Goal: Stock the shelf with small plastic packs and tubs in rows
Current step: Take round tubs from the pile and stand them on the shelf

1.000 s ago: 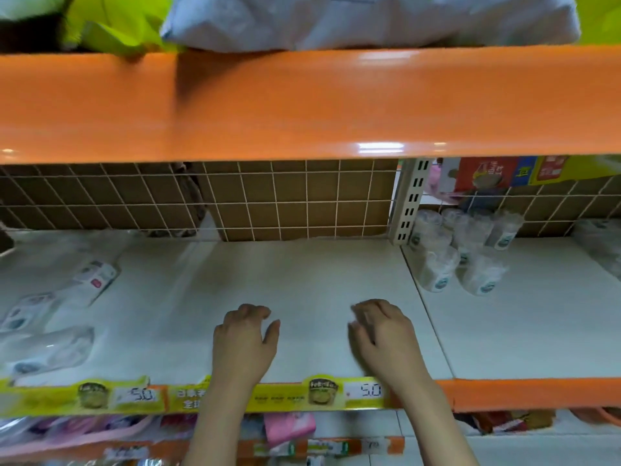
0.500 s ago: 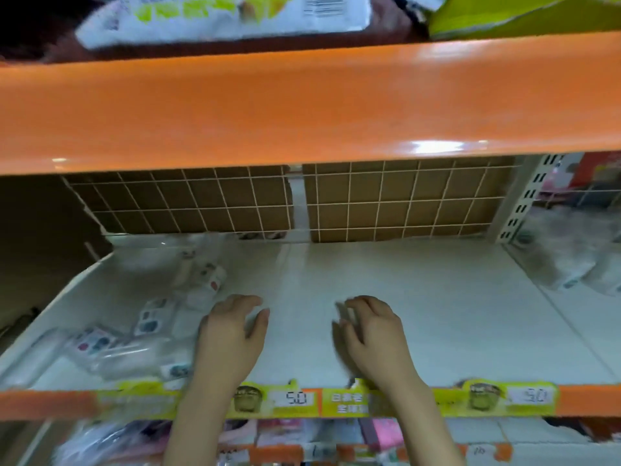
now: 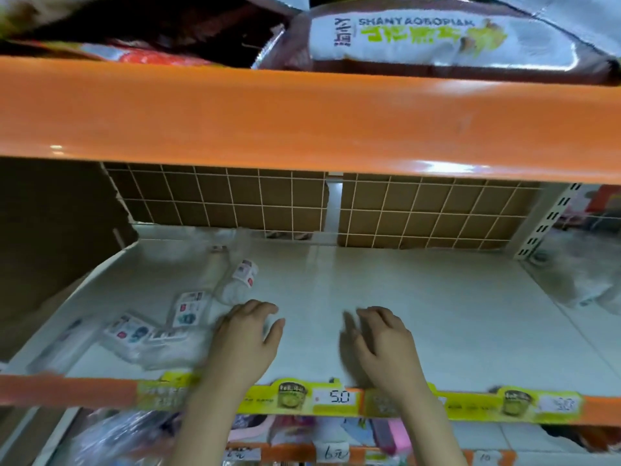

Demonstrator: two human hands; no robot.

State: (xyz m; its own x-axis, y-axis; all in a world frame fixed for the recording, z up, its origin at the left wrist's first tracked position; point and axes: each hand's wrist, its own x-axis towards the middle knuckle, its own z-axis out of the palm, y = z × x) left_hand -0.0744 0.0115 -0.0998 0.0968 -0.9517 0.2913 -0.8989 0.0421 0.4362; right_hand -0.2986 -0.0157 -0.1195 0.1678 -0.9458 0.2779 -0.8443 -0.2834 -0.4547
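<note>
Head view, only one to go on: pale grey-white metal shelf (image 3: pixel 420 314) with an orange front rail and yellow price strips, mostly bare in the middle. Left hand (image 3: pixel 247 341) palm down near the front edge, fingers loosely bent, grasping nothing, fingertips right beside a loose heap of clear plastic packs with small printed labels (image 3: pixel 158 331); hard to tell whether actually touching. Right hand (image 3: pixel 383 344) also palm down on the bare shelf, fingers curled a bit, nothing in it. Further back, a clear wrapped pack with a white label (image 3: pixel 240 280) lying tilted, apart from the heap. Blurry clear tubs or bags (image 3: pixel 578 280) at the far right past the slotted upright, too smeared to call. Looks like the sorting-out stage, rows not yet formed. To do it well, probably: slide the slippery packs rather than pinch, labels facing the front, start at the left wall and build toward the middle, bring the stray one in too. Worth watching that flimsy packs don't skid off over the front rail.
</note>
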